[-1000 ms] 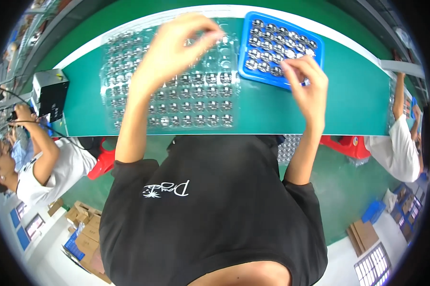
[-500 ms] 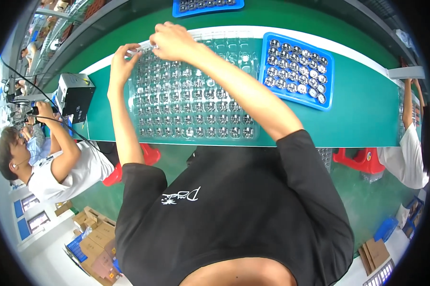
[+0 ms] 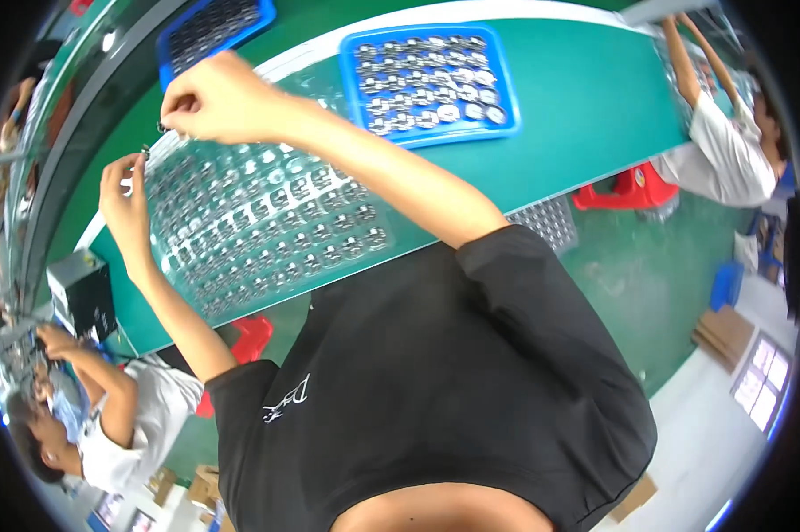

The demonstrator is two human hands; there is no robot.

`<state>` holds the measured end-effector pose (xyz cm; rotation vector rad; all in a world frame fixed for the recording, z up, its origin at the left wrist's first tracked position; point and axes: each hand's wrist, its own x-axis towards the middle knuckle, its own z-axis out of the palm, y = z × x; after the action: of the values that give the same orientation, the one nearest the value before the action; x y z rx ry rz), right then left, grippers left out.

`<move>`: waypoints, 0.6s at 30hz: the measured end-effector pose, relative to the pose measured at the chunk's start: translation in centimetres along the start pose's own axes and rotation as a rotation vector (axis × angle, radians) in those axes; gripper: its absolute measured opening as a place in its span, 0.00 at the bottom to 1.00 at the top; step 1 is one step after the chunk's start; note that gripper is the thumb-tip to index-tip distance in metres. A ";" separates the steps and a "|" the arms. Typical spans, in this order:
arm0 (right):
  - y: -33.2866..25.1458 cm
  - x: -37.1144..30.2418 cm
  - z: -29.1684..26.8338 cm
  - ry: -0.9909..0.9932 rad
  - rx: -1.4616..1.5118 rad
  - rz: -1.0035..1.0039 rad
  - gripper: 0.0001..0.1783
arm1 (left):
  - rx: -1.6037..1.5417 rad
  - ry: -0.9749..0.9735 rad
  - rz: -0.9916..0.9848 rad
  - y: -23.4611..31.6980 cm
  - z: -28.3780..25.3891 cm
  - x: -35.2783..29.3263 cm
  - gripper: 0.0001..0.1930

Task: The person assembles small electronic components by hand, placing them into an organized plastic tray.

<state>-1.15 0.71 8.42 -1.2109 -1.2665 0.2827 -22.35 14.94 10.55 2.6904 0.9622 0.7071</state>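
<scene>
A clear plastic blister tray (image 3: 271,217) lies on the green tabletop, with rows of small shiny metal parts in its pockets. Over its far left corner, my left hand (image 3: 127,199) pinches a small dark metal part that sticks up past the fingertips. My right hand (image 3: 227,102) is curled above the tray's far edge. Between its thumb and finger, a second small dark part (image 3: 161,127) shows. Both pieces are too small to name exactly. My right forearm crosses over the tray and hides part of its far side.
A blue tray (image 3: 427,137) of round metal parts stands right of the blister tray. Another filled blue tray (image 3: 262,13) is beyond the table's white edge. A black box (image 3: 82,297) stands at the left end. People in white sit on both sides, near red stools (image 3: 626,188).
The view has turned, so the table now slants. Both hands have come off the blister tray's far left edge, and small dark parts now show at their fingertips.
</scene>
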 end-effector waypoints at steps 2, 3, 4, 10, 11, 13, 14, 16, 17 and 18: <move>-1.1 -2.7 -5.6 0.039 0.116 0.130 0.12 | -0.139 0.011 0.096 2.7 1.8 -0.6 0.06; -1.9 -4.2 -8.6 0.087 0.069 0.215 0.12 | -0.178 -0.005 0.184 5.2 2.8 -1.0 0.06; -1.8 -5.8 -11.8 0.193 0.102 0.258 0.12 | -0.218 -0.020 0.284 8.4 4.3 -1.2 0.06; -0.4 -16.4 -25.8 0.633 -0.123 0.314 0.12 | -0.524 -0.220 0.799 23.0 12.0 -1.6 0.07; -0.2 -18.3 -27.2 0.684 -0.135 0.361 0.13 | -0.547 -0.222 0.832 24.4 13.3 -1.4 0.07; 0.7 -21.6 -28.7 0.763 -0.138 0.434 0.12 | -0.559 -0.224 0.893 26.2 15.6 -1.5 0.07; 1.3 -23.1 -29.0 0.775 -0.138 0.435 0.12 | -0.559 -0.231 0.902 26.9 16.3 -1.5 0.07; 1.7 -25.3 -29.0 0.843 -0.148 0.513 0.12 | -0.529 -0.243 0.928 27.9 17.3 -1.6 0.07; 2.3 -26.0 -29.0 0.858 -0.144 0.464 0.11 | -0.522 -0.241 0.921 28.1 17.7 -1.9 0.07; 2.3 -26.1 -28.9 0.873 -0.143 0.469 0.11 | -0.523 -0.253 0.931 28.4 17.9 -2.1 0.07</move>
<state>14.46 -33.01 -3.26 -1.5097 -0.2445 -0.0201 0.66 -8.63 3.79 2.5242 -0.5366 0.5987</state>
